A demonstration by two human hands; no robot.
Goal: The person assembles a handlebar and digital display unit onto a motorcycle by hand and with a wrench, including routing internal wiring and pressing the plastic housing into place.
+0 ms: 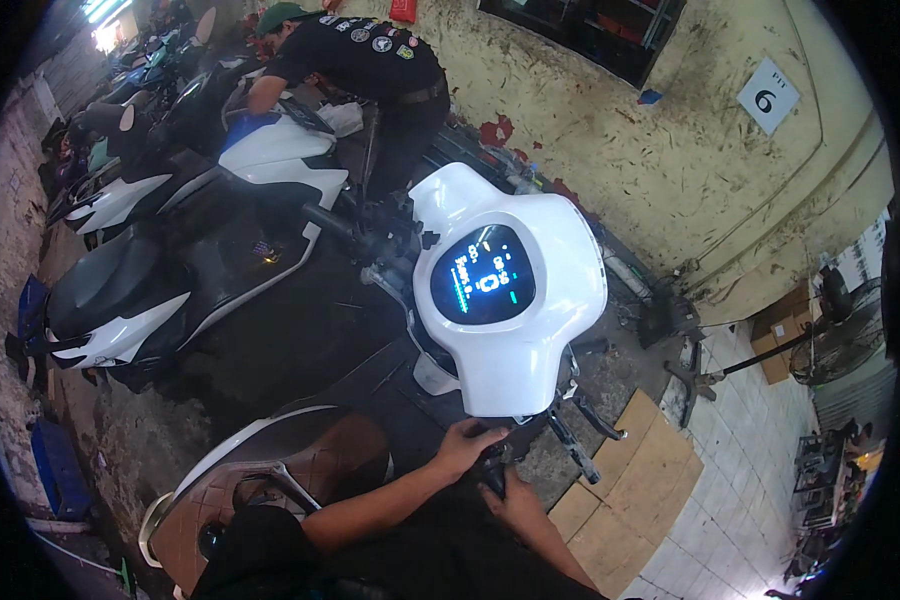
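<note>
In head view, at one black cylindrical handlebar grip: one bare left hand touching the far end, finger closure impossible to tell; one bare right hand, fingers clamped round the near end. Just beyond, one glossy white plastic scooter cowl with one lit dark display.

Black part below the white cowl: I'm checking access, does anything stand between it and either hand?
Nothing visible does. The left hand and right hand are at the black part; the handlebar end lies off to the right.
</note>
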